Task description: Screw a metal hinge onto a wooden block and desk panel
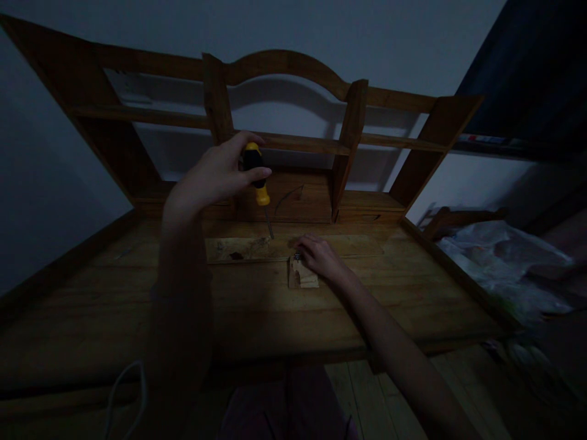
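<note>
Gripping a yellow-and-black screwdriver, the left hand has its fingers clenched round the handle, raised above the desk, the thin shaft slanting down toward a long wooden strip. Just below and right of that tip, the right hand rests on the desk, its fingers pressing a small wooden block that lies against the strip; a small metal piece shows at their tips

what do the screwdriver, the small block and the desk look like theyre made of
Screwdriver: yellow-and-black handle, probably plastic, with a thin dark shaft, likely metal. Small block: pale bare wood, unfinished-looking. Desk: warm brown planks with visible grain, seemingly varnished wood.
</note>
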Motion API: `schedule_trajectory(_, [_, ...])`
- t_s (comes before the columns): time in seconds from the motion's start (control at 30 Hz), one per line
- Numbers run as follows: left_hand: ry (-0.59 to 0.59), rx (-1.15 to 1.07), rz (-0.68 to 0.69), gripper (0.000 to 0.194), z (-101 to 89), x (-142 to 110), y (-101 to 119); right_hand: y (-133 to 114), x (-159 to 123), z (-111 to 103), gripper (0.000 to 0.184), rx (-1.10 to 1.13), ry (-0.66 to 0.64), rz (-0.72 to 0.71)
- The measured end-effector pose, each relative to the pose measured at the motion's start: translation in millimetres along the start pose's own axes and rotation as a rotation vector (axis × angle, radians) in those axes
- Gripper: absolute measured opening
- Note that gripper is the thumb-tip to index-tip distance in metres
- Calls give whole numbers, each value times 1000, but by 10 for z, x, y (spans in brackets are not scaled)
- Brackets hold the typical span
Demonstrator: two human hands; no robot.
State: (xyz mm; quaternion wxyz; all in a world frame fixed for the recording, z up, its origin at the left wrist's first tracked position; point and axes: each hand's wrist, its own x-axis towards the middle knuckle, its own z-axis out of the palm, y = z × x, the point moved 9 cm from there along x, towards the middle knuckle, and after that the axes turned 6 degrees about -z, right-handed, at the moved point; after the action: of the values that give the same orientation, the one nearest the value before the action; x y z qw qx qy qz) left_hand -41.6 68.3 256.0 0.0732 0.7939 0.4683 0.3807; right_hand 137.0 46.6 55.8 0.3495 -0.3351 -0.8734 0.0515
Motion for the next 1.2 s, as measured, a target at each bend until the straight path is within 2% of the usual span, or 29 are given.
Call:
schedule_trajectory(0.13, [25, -3, 36, 57, -31, -3, 27, 0, -3, 1, 27, 44, 14, -1])
schedule_trajectory(0.43, [10, 2, -41, 68, -42, -26, 12, 15, 3, 28, 20, 98, 7, 2])
schedule_trajectory(0.9, [19, -12, -27, 64, -41, -4, -20, 84, -8, 0, 16, 57, 30, 82])
schedule_trajectory(1.07, [5, -4, -82, 65, -40, -16, -50, 53, -17, -107, 19, 76, 96, 108])
schedule_trajectory(1.2, [95, -5, -14, 60, -164, -57, 90, 81, -29, -217, 20, 69, 186, 136])
